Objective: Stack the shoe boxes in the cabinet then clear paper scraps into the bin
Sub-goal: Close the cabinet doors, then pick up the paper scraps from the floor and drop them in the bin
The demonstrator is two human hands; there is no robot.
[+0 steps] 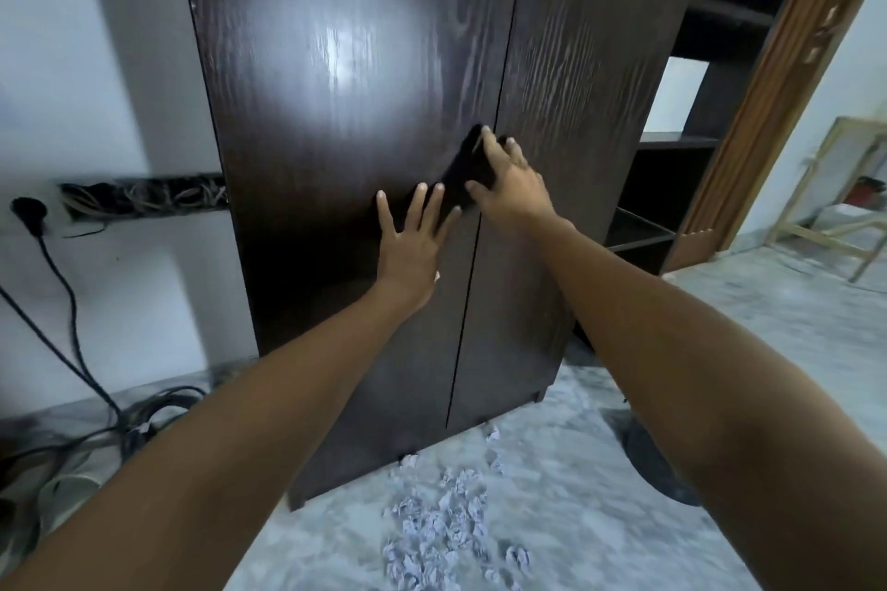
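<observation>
Cabinet (345,110) doors are pressed by both hands, fingers straight.
The left hand (413,245) is laid flat; the right hand (509,187) is just beside it. Paper scraps (441,523) are scattered below.

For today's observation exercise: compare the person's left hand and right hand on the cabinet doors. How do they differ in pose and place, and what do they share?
The left hand lies flat with fingers spread on the left door; the right hand sits higher, at the seam between the doors. The left hand touches bare wood; the right hand's fingers lie over a dark handle-like shape, blurred. Both have straight fingers and reach forward from outstretched arms.
</observation>
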